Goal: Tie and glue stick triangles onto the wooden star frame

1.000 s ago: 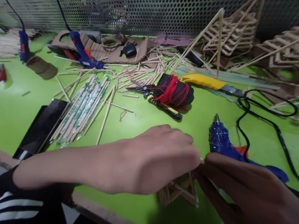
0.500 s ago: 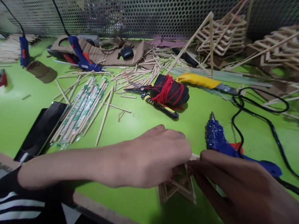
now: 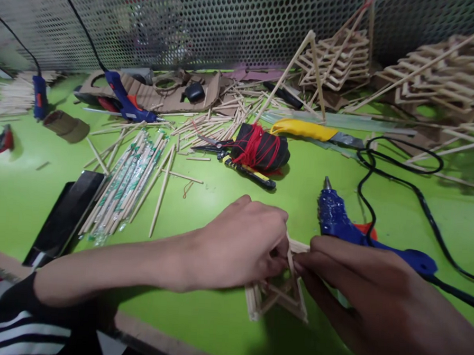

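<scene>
A small frame of glued wooden sticks stands at the front of the green table, between my hands. My left hand reaches across from the left, fingers curled closed on the frame's upper part. From the right, my right hand pinches the frame near its top edge, thumb and fingertips pressed together. The fingertips of both hands meet there, and the exact contact is partly hidden. Just beyond my right hand lies a blue glue gun, nozzle pointing away from me.
Scissors, a black bundle wound with red thread and a yellow-handled knife lie mid-table. Wrapped sticks and a black phone-like slab are at left. Larger stick structures stand back right. A black cord loops at right.
My left hand has shifted slightly left and opened a small gap from my right fingers, showing more of the stick frame's top. The whole view has moved a little.
</scene>
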`<state>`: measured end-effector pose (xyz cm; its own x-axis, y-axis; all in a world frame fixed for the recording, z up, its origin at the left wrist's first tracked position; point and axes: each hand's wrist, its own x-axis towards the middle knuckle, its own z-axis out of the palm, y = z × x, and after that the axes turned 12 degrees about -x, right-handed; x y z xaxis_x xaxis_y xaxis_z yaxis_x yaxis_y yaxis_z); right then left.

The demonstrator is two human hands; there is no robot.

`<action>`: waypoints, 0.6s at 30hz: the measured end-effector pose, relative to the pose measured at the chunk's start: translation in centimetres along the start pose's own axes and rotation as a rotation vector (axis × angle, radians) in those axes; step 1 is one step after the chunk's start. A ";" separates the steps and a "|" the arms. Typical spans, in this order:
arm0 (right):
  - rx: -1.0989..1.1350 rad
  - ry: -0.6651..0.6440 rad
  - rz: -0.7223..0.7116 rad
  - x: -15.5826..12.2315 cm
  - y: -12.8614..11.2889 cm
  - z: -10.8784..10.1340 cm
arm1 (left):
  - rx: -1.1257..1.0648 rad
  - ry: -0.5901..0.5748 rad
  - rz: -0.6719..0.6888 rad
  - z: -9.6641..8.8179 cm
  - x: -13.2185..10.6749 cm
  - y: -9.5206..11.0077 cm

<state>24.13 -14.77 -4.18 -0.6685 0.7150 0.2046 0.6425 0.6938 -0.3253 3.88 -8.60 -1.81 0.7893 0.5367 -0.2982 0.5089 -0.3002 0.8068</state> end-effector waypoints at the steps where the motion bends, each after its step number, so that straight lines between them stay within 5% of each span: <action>1: -0.002 -0.007 0.005 0.0 0.0 0.1 | -0.029 -0.007 -0.008 -0.2 0.1 0.1; 10: -0.114 -0.041 -0.003 -0.7 0.6 -0.2 | -0.231 -0.064 -0.007 -1.1 0.3 0.0; 18: -0.072 0.023 0.099 -0.4 0.3 -0.8 | -0.235 0.081 0.169 -0.6 0.5 -0.5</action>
<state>24.89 -14.80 -3.64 -0.5923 0.7814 0.1962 0.7308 0.6236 -0.2777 3.85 -7.67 -2.04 0.8214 0.5585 -0.1157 0.2717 -0.2048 0.9404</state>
